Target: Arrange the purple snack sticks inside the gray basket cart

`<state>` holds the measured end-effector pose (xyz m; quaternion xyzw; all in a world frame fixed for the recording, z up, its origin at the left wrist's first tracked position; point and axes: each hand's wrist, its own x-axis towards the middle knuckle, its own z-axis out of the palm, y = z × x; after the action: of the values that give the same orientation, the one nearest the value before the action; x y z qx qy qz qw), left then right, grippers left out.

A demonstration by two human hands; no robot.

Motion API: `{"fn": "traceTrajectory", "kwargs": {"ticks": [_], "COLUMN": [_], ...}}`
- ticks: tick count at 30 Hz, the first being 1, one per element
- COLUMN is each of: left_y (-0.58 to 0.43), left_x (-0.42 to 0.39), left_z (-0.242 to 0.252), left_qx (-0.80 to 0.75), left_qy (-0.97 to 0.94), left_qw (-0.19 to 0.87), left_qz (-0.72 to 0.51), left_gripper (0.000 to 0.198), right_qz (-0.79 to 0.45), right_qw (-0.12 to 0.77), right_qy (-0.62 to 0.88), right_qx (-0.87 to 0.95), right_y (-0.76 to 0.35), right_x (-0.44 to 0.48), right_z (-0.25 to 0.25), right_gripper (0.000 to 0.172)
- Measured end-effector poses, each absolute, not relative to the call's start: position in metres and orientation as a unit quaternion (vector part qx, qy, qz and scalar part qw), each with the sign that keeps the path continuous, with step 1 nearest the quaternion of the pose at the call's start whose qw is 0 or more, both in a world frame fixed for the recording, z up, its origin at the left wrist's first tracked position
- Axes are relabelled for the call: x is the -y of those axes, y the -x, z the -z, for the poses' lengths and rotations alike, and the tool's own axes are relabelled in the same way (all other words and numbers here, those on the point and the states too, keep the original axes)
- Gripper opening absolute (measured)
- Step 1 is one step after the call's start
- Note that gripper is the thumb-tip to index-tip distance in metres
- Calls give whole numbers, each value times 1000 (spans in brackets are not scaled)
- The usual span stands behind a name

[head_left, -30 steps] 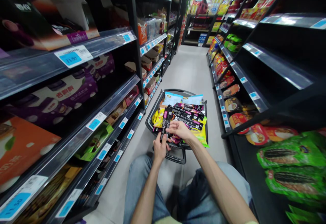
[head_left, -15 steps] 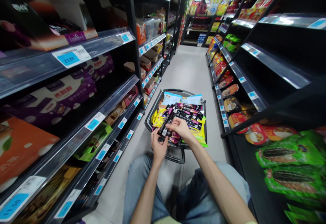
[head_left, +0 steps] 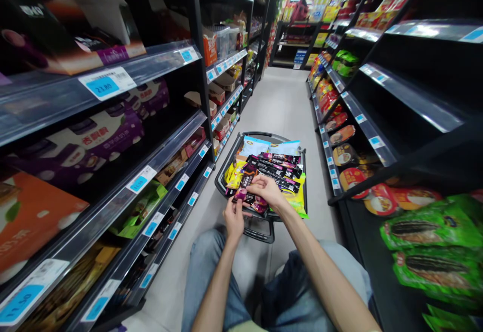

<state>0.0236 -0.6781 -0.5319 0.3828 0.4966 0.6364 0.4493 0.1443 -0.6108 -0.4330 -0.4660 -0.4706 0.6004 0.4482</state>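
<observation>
A black basket [head_left: 220, 183] stands on the floor in front of my knees, filled with packets. Over its near left part, my right hand [head_left: 264, 188] pinches a dark packet [head_left: 247, 178] with a purple end. My left hand [head_left: 234, 216] is closed on the lower end of that same packet, at the basket's near edge. Several black and purple packets [head_left: 281, 170] lie across the middle of the basket. Yellow bags [head_left: 234, 173] show at both sides, and light blue bags [head_left: 255, 146] stand at the far end.
Shelves with price labels [head_left: 141, 178] rise close on the left, holding purple multipacks [head_left: 94, 141]. On the right are more shelves with bowls [head_left: 353, 181] and green bags [head_left: 433, 231]. The basket's handle [head_left: 260, 234] hangs toward me. A grey floor aisle [head_left: 281, 100] runs ahead.
The dark packet has turned over between my hands, so its purple end now shows. My left hand has shifted slightly down. My right hand stays nearly in place.
</observation>
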Motion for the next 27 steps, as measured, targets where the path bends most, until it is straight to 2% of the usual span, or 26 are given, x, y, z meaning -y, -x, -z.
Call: {"fn": "traceTrajectory", "kwargs": {"ticks": [5, 18, 23, 27], "left_y": [-24, -24, -27, -30], "left_x": [679, 680, 688, 687], "left_z": [526, 524, 528, 529], "left_qx": [-478, -489, -503, -511], "left_qy": [-367, -374, -359, -349], "left_qw": [473, 473, 475, 472], "left_qz": [-643, -630, -626, -628], "left_gripper": [61, 56, 53, 60], "right_qz": [-597, -591, -627, -613], "right_qw": [441, 438, 377, 357], "right_qy": [473, 489, 499, 502], "right_qx": [475, 469, 465, 495], "right_y": [-145, -142, -144, -144], "right_x": [609, 610, 615, 614], "right_z": [436, 434, 438, 443], "right_gripper": [54, 57, 63, 55]}}
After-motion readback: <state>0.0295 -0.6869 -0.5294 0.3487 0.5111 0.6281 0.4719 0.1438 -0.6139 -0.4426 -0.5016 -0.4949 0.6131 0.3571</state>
